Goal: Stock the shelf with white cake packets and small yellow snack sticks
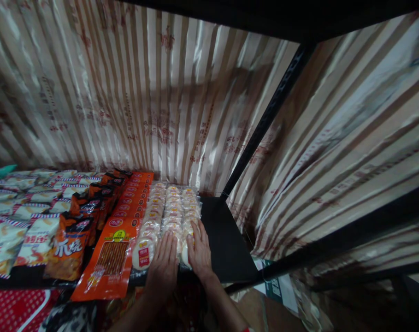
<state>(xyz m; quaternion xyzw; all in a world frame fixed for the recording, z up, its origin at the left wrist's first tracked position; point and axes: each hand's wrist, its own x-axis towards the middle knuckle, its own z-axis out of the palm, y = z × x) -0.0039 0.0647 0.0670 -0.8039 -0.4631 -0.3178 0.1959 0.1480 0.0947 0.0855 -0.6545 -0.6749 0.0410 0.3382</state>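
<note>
Three rows of round white rice cracker packs (143, 253) in clear wrappers stand on a black shelf (226, 244). My left hand (163, 260) lies on the front of the middle row, fingers stretched out and close together. On the right-hand row rests my right hand (198, 246), its fingers extended along the outer side of the packs. Neither hand is wrapped round a pack. Left of the crackers lie overlapping long orange snack packets (110, 256) with a window showing brown sticks. My palms hide the front packs of the middle and right rows.
Orange and black snack bags (68, 249) and white snack bags (38, 240) line the shelf's left part. A black metal post (268, 115) rises at the back right corner. Striped plastic sheeting (181, 101) hangs behind. Below is a red dotted item (14, 309).
</note>
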